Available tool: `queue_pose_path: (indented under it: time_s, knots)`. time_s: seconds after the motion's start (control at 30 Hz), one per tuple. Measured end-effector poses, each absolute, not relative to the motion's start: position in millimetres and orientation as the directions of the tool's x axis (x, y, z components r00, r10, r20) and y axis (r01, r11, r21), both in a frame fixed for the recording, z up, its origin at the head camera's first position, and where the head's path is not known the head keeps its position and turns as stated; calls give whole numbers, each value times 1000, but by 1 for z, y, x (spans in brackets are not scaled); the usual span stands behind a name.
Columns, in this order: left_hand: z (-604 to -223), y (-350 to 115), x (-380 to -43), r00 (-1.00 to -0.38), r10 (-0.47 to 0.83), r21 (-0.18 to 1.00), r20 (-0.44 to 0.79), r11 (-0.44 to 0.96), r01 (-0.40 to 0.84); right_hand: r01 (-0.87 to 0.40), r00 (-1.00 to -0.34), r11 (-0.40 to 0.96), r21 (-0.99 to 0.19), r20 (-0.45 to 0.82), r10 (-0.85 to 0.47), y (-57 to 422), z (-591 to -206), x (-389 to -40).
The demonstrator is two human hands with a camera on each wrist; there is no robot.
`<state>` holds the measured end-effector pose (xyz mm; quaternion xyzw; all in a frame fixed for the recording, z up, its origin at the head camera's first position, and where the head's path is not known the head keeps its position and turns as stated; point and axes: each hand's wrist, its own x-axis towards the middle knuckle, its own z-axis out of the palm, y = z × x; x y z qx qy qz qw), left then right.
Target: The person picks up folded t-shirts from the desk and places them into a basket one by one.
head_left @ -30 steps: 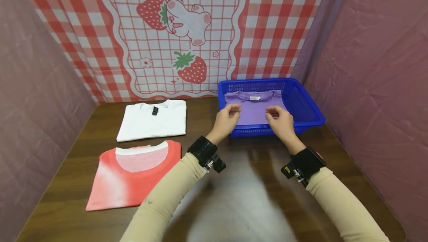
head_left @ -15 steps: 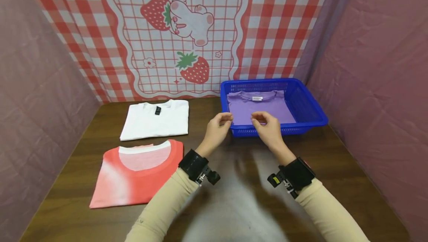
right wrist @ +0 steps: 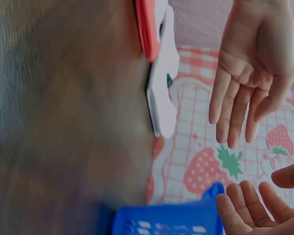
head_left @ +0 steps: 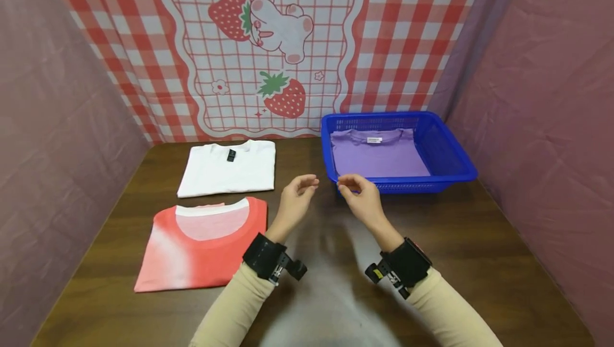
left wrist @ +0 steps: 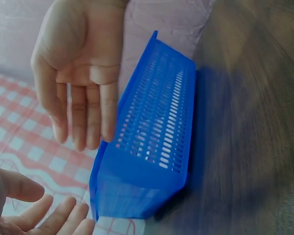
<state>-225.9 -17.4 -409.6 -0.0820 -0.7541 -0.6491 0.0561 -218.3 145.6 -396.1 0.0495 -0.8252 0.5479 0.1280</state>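
My left hand is raised above the table between the folded shirts and the basket, its fingers relaxed and holding nothing. My right hand hovers at the near left corner of the blue plastic basket, also with nothing in it. Inside the basket a folded purple T-shirt lies flat, its neck label facing up. A folded white T-shirt lies at the back left of the table. Nearer to me is a folded coral and white T-shirt, partly behind my left forearm. Both wrist views show loosely extended fingers.
The brown wooden table carries all these things. A red checked strawberry cloth hangs behind it. Pink fabric walls close in both sides. The basket stands at the back right.
Both hands have drawn back from over the purple T-shirt and basket, moving left and toward me. The shirts and basket only shift slightly with the head view.
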Motion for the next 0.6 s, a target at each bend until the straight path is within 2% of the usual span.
queue_pose_path:
  time_s: [0.37, 0.6]
  knots:
    - [-426, -60, -207, -997, -63, 989, 43, 142, 34, -208, -975, 325, -923, 221, 2, 99, -415, -211]
    - [-436, -107, -192, -989, -138, 985, -61, 152, -82, -139, -990, 302, -943, 132, -44, 72, -422, -206]
